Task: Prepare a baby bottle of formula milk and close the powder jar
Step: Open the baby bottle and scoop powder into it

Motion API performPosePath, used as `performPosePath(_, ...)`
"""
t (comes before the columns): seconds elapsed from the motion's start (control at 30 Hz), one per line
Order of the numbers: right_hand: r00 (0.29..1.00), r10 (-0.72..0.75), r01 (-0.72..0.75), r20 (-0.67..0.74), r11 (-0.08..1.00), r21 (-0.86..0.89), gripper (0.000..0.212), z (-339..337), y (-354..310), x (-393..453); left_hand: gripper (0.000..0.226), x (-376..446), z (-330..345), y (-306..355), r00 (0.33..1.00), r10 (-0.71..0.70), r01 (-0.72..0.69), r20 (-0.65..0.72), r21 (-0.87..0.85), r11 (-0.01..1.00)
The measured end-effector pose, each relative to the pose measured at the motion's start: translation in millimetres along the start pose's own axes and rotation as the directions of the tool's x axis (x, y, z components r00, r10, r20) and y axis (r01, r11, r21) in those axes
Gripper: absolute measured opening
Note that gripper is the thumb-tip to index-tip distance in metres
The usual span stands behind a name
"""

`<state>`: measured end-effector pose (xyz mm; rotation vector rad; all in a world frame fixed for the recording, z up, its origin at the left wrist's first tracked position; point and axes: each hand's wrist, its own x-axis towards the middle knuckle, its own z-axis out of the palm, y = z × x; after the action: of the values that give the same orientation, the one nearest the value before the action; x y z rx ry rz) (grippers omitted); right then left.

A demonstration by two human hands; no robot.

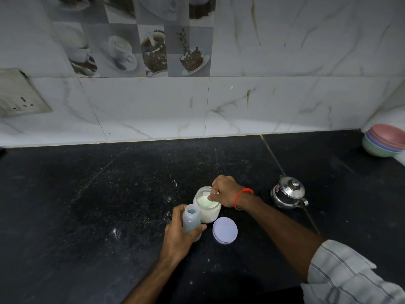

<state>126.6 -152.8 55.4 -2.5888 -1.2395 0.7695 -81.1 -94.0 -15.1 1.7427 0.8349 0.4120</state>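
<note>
Powder jar (pixel 208 210), lidless and holding white powder, stands on the black stone bench (pixel 87 205) toward its front edge, right of the middle. Largest on the bench is the stack of pastel bowls (pixel 385 141) in the far right corner against the tiled wall (pixel 285 84). A steel kettle (pixel 288 192) sits right of the jar, well apart from it. The jar's lilac lid (pixel 225 230) lies flat just in front of the jar on its right side. The baby bottle (pixel 192 222) stands open-topped, touching the jar's left side, with the left hand (pixel 178 235) wrapped around it, fingers closed on its body. The right hand (pixel 225 191), a red thread (pixel 242 197) on its wrist, reaches over the jar's mouth, fingertips pinched on a pale scoop (pixel 212 202) dipped in the powder.
</note>
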Motion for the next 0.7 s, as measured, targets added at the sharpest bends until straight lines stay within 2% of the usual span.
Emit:
performPosePath(0.13, 0.993, 0.022, 0.01, -0.118, 0.964, 0.264, 0.021, -11, 11, -25, 0.063, -2, -7, 3, 0.99, 0.122, -0.121, -0.076, 0.012, 0.993)
performPosePath(0.27, 0.979, 0.077, 0.002, -0.187, 0.922, 0.386, 0.019, -11, 16, -36, 0.063, -5, -12, 14, 0.976, 0.196, -0.193, -0.097, 0.04, 0.98)
performPosePath(0.53, 0.96, 0.156, 0.027, -0.233, 0.775, 0.631, 0.018, -15, 20, -46, 0.076, -1, -14, 31, 0.969, 0.212, -0.198, -0.127, 0.117, 0.973)
performPosePath(0.7, 0.933, 0.166, 0.108, -0.32, 0.718, 0.688, 0.019, -41, 15, -53, 0.072, 10, -16, 48, 0.974, 0.201, -0.185, -0.11, 0.141, 0.973)
